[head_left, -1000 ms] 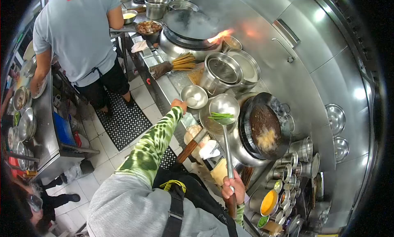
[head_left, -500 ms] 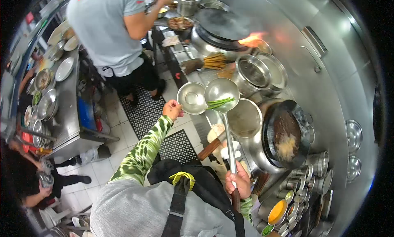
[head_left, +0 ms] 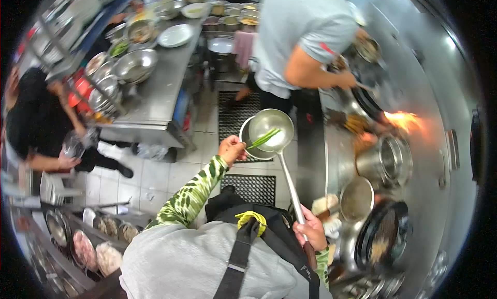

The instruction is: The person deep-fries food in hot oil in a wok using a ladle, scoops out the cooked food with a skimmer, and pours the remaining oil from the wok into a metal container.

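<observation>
My right hand (head_left: 311, 229) is closed round the long handle of a steel ladle (head_left: 270, 121). Several thin green stalks (head_left: 265, 138) lie in the ladle's round head, one end crossing its left rim. Partly hidden behind that head is a shallow metal bowl (head_left: 257, 153). My left hand (head_left: 232, 150) pinches the bowl's left rim between thumb and fingers, close to the ends of the stalks. Both vessels are held up over the walkway.
On the right is the stove line, with a black wok (head_left: 385, 231), a steel pot (head_left: 357, 198) and a flame (head_left: 404, 121). A co-worker in grey stands ahead. Left, a steel counter (head_left: 155, 99) carries bowls and plates; another person in black holds a clear bag.
The view has swung left, from the stove towards the walkway and counter. The ladle head now overlaps the bowl more, and the stalks sit closer to my left hand.
</observation>
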The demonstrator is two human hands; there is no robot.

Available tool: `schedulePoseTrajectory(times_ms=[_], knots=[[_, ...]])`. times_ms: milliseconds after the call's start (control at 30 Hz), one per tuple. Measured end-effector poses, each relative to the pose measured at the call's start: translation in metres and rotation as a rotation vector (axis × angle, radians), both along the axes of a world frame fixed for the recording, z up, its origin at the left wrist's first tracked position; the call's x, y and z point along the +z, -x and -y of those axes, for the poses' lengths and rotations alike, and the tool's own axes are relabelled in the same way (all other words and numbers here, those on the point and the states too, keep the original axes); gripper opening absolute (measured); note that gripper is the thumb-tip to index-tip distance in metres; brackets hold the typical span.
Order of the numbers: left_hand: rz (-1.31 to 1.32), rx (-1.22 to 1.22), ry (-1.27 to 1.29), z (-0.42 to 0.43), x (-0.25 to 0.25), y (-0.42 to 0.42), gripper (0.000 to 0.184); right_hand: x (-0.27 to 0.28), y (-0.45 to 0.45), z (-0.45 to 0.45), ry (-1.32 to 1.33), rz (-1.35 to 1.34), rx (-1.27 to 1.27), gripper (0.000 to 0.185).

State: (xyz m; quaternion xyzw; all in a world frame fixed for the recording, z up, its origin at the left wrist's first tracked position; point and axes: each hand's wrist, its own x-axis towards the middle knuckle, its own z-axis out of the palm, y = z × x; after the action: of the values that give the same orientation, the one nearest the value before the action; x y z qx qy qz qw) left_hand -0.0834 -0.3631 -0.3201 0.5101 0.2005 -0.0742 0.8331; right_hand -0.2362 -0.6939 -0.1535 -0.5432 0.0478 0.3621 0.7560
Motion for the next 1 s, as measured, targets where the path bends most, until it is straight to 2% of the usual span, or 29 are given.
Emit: schedulePoseTrajectory(times_ms=[100, 267, 367, 400, 500, 533, 667, 767, 900, 1000], knots=[[0.039, 0.11, -0.017, -0.049, 0.006, 0.014, 0.015, -0.008, -0.019, -0.027, -0.055, -0.016, 0.055, 0.068], [0.021, 0.264, -0.033, -0.115, 0.021, 0.03, 0.013, -0.004, -0.048, -0.082, 0.101, 0.144, 0.265, 0.072], [0.062, 0.344, -0.049, -0.149, 0.024, 0.033, 0.012, -0.007, -0.053, -0.117, 0.351, 0.433, 0.355, 0.069], [0.054, 0.383, -0.067, -0.157, 0.029, 0.034, 0.011, -0.007, -0.059, -0.125, 0.585, 0.625, 0.444, 0.065], [0.044, 0.447, -0.067, -0.18, 0.045, 0.035, 0.01, -0.004, -0.075, -0.156, 0.606, 1.249, 0.328, 0.064], [0.064, 0.485, -0.041, -0.185, 0.047, 0.035, 0.01, 0.006, -0.078, -0.163, 0.607, 1.1, 0.366, 0.064], [0.134, 0.586, 0.01, -0.2, 0.048, 0.034, 0.01, -0.006, -0.096, -0.188, 0.562, 1.306, 0.277, 0.062], [0.125, 0.672, 0.064, -0.217, 0.037, 0.031, 0.01, -0.008, -0.1, -0.197, 0.441, 1.021, 0.239, 0.061], [0.06, 0.9, 0.134, -0.257, 0.017, 0.027, 0.013, 0.0, -0.099, -0.18, 0.244, 0.533, 0.19, 0.067], [0.032, 0.943, 0.135, -0.293, -0.007, 0.019, 0.016, -0.014, -0.093, -0.161, 0.258, 0.533, 0.175, 0.069]])
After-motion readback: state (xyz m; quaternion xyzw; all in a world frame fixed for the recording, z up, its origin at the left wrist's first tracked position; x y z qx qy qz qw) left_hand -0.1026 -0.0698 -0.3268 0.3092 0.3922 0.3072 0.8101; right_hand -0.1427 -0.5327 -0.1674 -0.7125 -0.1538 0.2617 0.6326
